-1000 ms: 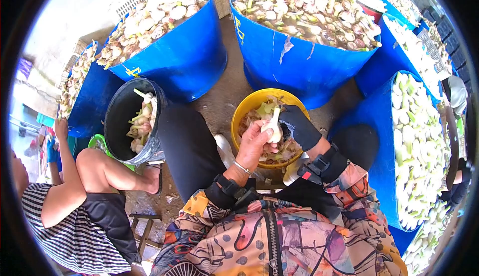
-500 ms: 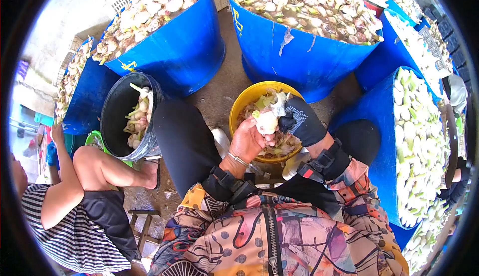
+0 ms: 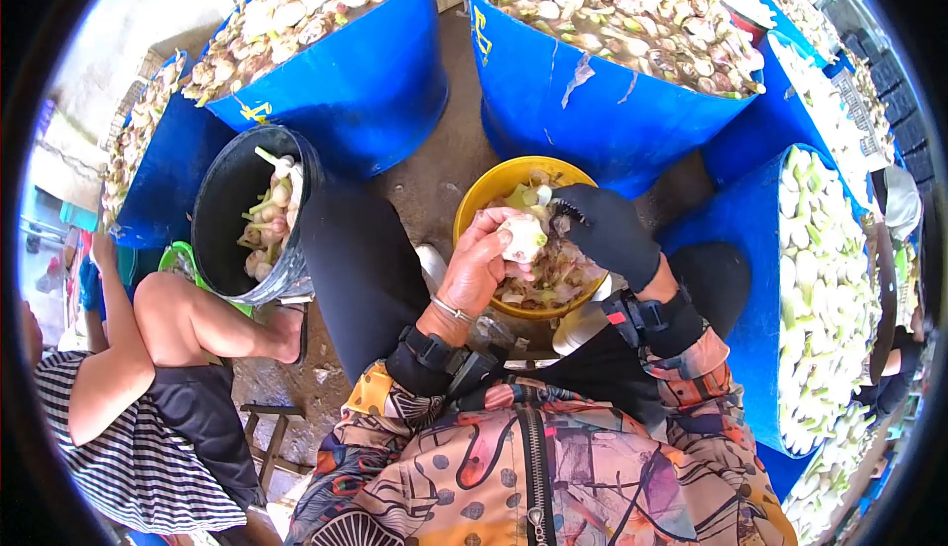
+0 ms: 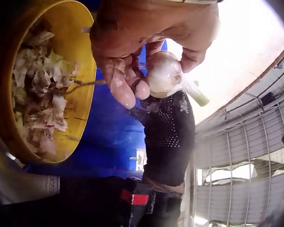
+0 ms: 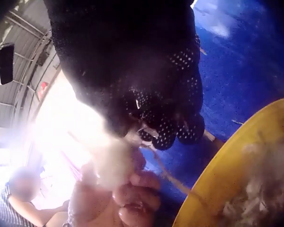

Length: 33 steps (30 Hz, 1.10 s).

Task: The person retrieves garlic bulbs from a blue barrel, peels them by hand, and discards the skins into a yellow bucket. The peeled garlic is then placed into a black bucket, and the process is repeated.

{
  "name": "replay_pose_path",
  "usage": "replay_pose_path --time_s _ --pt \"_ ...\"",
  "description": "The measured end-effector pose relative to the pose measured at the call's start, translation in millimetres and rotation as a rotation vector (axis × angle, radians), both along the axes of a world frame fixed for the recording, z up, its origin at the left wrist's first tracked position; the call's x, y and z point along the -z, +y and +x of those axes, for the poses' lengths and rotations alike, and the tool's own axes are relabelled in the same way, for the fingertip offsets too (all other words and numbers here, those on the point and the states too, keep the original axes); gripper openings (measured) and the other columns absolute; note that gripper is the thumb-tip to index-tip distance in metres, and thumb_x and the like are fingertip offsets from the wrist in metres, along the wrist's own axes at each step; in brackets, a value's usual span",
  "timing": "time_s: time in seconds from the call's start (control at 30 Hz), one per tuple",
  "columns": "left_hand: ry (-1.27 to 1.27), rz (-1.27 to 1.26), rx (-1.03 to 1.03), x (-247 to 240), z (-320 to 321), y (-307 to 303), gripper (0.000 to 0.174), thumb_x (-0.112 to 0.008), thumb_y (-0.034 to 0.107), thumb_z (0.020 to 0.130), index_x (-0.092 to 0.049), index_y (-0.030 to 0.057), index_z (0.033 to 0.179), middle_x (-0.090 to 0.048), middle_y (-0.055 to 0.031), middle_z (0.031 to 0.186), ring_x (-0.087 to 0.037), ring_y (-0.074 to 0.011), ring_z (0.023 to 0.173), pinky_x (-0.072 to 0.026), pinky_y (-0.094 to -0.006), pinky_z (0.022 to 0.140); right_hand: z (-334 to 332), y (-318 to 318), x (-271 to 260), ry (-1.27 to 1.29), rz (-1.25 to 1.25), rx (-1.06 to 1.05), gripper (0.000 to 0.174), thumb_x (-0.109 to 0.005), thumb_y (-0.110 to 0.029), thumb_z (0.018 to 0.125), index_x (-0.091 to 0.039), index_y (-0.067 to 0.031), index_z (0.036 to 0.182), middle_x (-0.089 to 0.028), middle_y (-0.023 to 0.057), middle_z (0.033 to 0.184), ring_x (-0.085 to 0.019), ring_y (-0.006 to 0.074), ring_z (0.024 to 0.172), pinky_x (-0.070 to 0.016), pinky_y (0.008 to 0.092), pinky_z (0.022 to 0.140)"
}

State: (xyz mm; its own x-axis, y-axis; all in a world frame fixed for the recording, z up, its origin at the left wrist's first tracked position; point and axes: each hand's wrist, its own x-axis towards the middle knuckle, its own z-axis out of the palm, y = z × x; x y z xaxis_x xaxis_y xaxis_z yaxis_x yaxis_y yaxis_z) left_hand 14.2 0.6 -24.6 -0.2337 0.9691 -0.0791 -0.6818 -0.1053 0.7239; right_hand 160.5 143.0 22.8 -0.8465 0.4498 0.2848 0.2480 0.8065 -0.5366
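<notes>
In the head view my bare left hand (image 3: 476, 268) grips a white garlic bulb (image 3: 523, 238) over the yellow bucket (image 3: 462, 212). The left wrist view shows the bulb (image 4: 164, 74) between thumb and fingers, a green stem piece pointing away. My right hand (image 3: 614, 234), in a black glove with white dots, is just beside the bulb. Its fingers are curled in the right wrist view, pinching a thin scrap of peel (image 5: 146, 134), with a brown strand hanging below. The bulb is blurred there, and whether the glove touches it is unclear.
Peelings (image 3: 543, 284) lie in the yellow bucket between the knees. A black bucket (image 3: 212, 220) with garlic bulbs stands at the left, near a seated person in stripes (image 3: 148, 447). Large blue tubs (image 3: 602, 141) full of garlic stand ahead and at the right (image 3: 736, 289).
The bulb has turned in my left hand, and its long stem no longer points up. My gloved hand has drawn slightly off to the right from the bulb.
</notes>
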Motion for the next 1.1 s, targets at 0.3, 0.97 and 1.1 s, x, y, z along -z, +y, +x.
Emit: replay_pose_path --time_s 0.3,0.97,1.1 --pt "-0.103 -0.136 0.010 -1 9 1 0.026 -0.048 0.017 0.091 -0.048 0.0057 0.115 -0.060 -0.0065 0.093 -0.062 -0.0163 0.070 -0.0574 -0.0352 0.063 -11 -19 -16 -0.064 0.301 -0.124 0.021 -0.058 -0.014 0.072 -0.061 -0.0088 0.092 -0.061 0.0122 0.076 -0.061 0.0293 0.070 -0.0472 0.0412 0.060" --pt "0.004 -0.092 0.261 -2 18 -7 0.037 -0.062 0.012 0.080 -0.046 0.0031 0.112 -0.058 -0.0085 0.103 -0.060 -0.0143 0.081 -0.0532 -0.0239 0.061 -14 25 34 -0.246 0.215 -0.006 0.022 -0.058 -0.016 0.073 -0.062 -0.0076 0.092 -0.063 0.0167 0.075 -0.062 0.0341 0.067 -0.0478 0.0448 0.060" --pt "-0.045 0.008 0.138 -2 13 -4 0.033 -0.059 0.005 0.082 -0.047 0.0044 0.112 -0.058 -0.0092 0.105 -0.061 -0.0169 0.089 -0.0556 -0.0275 0.067 -2 18 34 -0.402 0.240 -0.042 0.022 -0.057 -0.016 0.073 -0.064 -0.0096 0.093 -0.063 0.0162 0.074 -0.062 0.0336 0.066 -0.0477 0.0444 0.059"
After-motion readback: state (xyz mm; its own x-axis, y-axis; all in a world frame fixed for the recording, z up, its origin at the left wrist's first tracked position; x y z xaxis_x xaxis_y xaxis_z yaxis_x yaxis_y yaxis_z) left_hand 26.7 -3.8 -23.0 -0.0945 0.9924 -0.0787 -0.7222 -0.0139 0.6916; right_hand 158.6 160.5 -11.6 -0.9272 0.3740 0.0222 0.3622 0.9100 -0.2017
